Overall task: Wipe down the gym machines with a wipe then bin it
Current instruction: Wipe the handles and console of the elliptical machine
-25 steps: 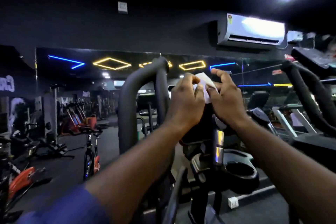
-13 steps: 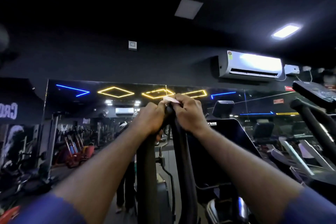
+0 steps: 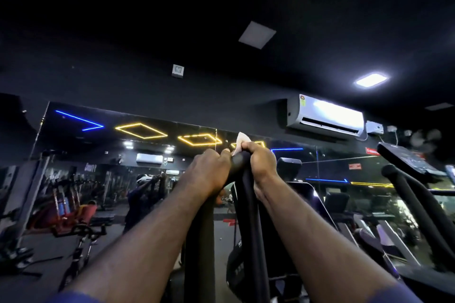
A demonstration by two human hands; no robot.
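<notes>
Both hands have climbed from the console to the top bend of the machine's handle loop, and the white wipe now pokes up higher between them. Far left, exercise bikes (image 3: 81, 214) stand by the wall mirror (image 3: 73, 145). Next comes the left hand (image 3: 209, 172), its fingers curled tight round the top of the handle (image 3: 246, 209), steadying it. Just right of its knuckles the wipe (image 3: 240, 141) sticks up, one crumpled corner showing; the rest is hidden under the right hand (image 3: 261, 162), whose fingers curl over the bar and pinch the wipe against it. I judge the wipe light, soft and limp, so it may bunch or slip on the smooth bar; best held flat under palm and fingers, wrapped round the tube, not by a corner. Farther right are an air conditioner (image 3: 325, 115) and a neighbouring machine's arm (image 3: 413, 194)
</notes>
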